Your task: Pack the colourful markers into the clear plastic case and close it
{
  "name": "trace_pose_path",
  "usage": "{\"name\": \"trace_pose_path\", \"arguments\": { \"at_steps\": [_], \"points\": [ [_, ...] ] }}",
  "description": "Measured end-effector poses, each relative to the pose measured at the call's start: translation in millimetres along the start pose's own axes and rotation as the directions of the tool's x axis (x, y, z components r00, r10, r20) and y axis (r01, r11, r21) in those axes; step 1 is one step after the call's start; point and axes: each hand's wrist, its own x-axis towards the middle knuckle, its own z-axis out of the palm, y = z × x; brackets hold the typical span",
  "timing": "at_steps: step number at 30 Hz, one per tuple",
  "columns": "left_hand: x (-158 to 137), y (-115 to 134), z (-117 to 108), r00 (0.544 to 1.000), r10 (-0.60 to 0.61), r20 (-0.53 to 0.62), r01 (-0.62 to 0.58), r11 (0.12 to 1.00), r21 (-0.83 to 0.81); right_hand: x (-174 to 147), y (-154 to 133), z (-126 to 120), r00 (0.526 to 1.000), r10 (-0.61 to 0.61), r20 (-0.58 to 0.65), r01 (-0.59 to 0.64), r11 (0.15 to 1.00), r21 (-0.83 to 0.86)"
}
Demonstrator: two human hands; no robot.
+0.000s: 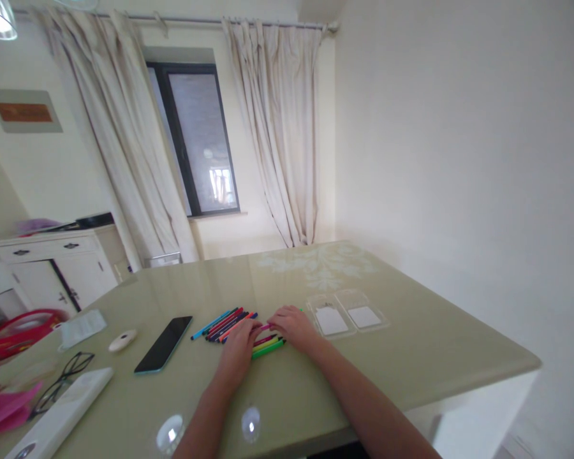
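Note:
My left hand (242,342) and my right hand (291,325) meet over the middle of the table, their fingers closed on the two ends of one pink marker (265,327). Just left of my left hand lies a loose row of markers (224,324) in blue, red, dark and orange. Beneath and between my hands are more markers (268,347), green, yellow and dark red, partly hidden by my fingers. A clear plastic case (347,312) lies opened flat to the right of my right hand, with white paper in both halves.
On the table's left side lie a phone (164,345), a white oval object (122,341), a face mask (82,329), eyeglasses (63,380) and a long white device (62,417). The table edge (463,394) runs along the right front; a wall stands beyond it.

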Motion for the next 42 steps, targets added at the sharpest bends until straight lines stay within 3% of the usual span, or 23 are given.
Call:
{"name": "trace_pose_path", "arguments": {
  "at_steps": [7, 14, 17, 19, 21, 24, 29, 32, 36, 42],
  "points": [
    [3.6, 12.1, 5.2, 0.999, -0.025, 0.047, 0.026, 0.999, -0.021, -7.7, 11.4, -18.0, 0.998, 0.009, -0.063, -0.004, 0.996, 0.087],
    [3.5, 10.9, 9.3, 0.996, -0.048, 0.081, 0.048, 0.999, 0.01, -8.6, 15.5, -17.4, 0.998, 0.003, -0.068, 0.006, 0.991, 0.132],
    [1.8, -0.4, -0.4, 0.994, -0.107, 0.031, 0.107, 0.994, 0.011, -17.9, 36.5, -24.0, 0.982, 0.144, -0.122, -0.128, 0.983, 0.13],
    [0.3, -11.9, -8.4, 0.987, -0.154, -0.054, 0.154, 0.988, 0.005, -25.3, 50.5, -30.1, 0.927, 0.312, -0.21, -0.281, 0.946, 0.162],
    [-1.0, -21.8, -13.3, 0.99, -0.124, -0.069, 0.126, 0.992, 0.024, -29.3, 56.0, -32.3, 0.895, 0.375, -0.24, -0.336, 0.922, 0.191],
    [-2.4, -25.5, -11.9, 0.997, -0.071, 0.001, 0.071, 0.995, 0.068, -24.7, 43.1, -22.7, 0.925, 0.343, -0.164, -0.315, 0.933, 0.175],
    [-3.6, -16.5, -5.1, 0.989, -0.034, 0.14, 0.017, 0.992, 0.121, -5.7, 9.8, 3.1, 0.921, 0.387, -0.039, -0.389, 0.916, -0.097],
    [-3.5, -19.5, -7.8, 0.996, -0.078, 0.043, 0.069, 0.982, 0.177, -1.6, 6.9, 7.1, 0.92, 0.392, -0.017, -0.389, 0.905, -0.169],
    [-4.6, -29.0, -14.2, 0.97, -0.202, -0.139, 0.238, 0.912, 0.334, -2.2, 12.6, 6.4, 0.919, 0.393, -0.016, -0.389, 0.902, -0.189],
    [-6.5, -32.8, -16.9, 0.947, -0.307, -0.092, 0.316, 0.845, 0.431, -6.5, 12.8, 3.6, 0.914, 0.404, -0.038, -0.404, 0.897, -0.177]
  ]
}}
